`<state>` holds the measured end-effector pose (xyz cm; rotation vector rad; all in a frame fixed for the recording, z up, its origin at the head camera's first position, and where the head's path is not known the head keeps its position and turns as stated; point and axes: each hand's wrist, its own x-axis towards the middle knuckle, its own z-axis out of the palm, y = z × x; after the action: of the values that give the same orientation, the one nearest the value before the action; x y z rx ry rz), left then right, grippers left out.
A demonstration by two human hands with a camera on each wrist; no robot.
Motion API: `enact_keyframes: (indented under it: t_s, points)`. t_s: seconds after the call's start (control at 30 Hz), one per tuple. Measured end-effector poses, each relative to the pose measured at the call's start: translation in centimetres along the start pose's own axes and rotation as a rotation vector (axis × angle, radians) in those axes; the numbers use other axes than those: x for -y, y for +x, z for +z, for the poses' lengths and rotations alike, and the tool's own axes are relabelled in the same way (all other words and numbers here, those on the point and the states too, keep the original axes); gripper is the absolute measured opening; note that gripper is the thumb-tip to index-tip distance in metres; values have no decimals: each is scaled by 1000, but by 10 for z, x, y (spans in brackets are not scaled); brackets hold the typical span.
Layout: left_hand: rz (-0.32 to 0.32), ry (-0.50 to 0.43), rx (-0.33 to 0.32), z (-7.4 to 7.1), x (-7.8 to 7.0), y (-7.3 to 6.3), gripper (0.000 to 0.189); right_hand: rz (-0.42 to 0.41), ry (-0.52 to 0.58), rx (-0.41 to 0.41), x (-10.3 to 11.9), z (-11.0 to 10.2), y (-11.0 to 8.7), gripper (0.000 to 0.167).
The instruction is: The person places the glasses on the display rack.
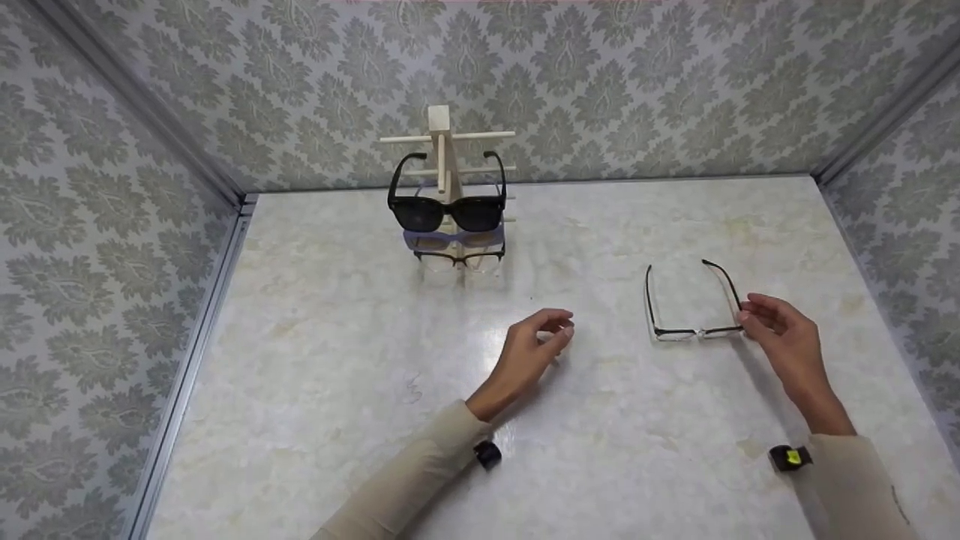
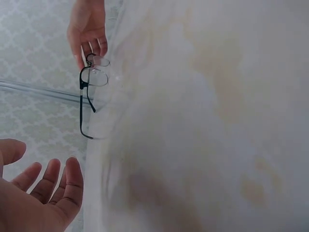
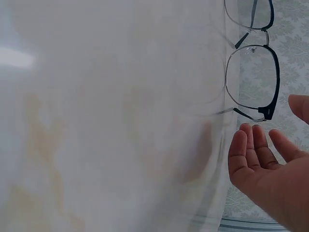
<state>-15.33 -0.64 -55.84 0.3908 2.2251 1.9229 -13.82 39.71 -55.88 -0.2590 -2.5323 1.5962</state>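
Black half-rim eyeglasses [image 1: 700, 332] rest on the table at the right, temples unfolded toward the back wall. My right hand [image 1: 787, 337] is at their right-hand hinge corner. In the right wrist view, the fingertips [image 3: 247, 129] are right at the hinge of the eyeglasses [image 3: 276, 72], while the thumb [image 3: 299, 106] stays apart from the frame. To the left of the eyeglasses, my left hand [image 1: 529, 349] hovers over the table with relaxed, slightly bent fingers and holds nothing. The left wrist view shows its thumb and fingers spread apart.
A wooden rack [image 1: 439, 120] with pegs stands near the back wall. On it hang black sunglasses [image 1: 418, 216], purple-framed glasses [image 1: 411, 238] below them and thin dark-framed eyeglasses [image 1: 459, 260] lowest. Patterned walls [image 1: 525, 90] enclose the marbled table [image 1: 337, 337] at the back and sides.
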Motion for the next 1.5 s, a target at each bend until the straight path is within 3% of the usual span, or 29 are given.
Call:
enact_keyframes:
  t_s: [0.27,0.73,1.0,1.33,1.5]
  points:
    - [-1,-20,43,13,1,6,34,-2,13,77,-10,-3,1,63]
    - [23,-3,40,35,-1,20,34,-52,83,126,-8,-1,2,60]
    - [20,-38,55,56,0,32,37,-56,213,134,-10,-3,2,56]
    - [-25,-74,65,84,3,39,47,-23,196,124,-12,-4,1,57]
    - [-13,-67,69,97,3,42,50,-15,142,121,-12,-4,0,59]
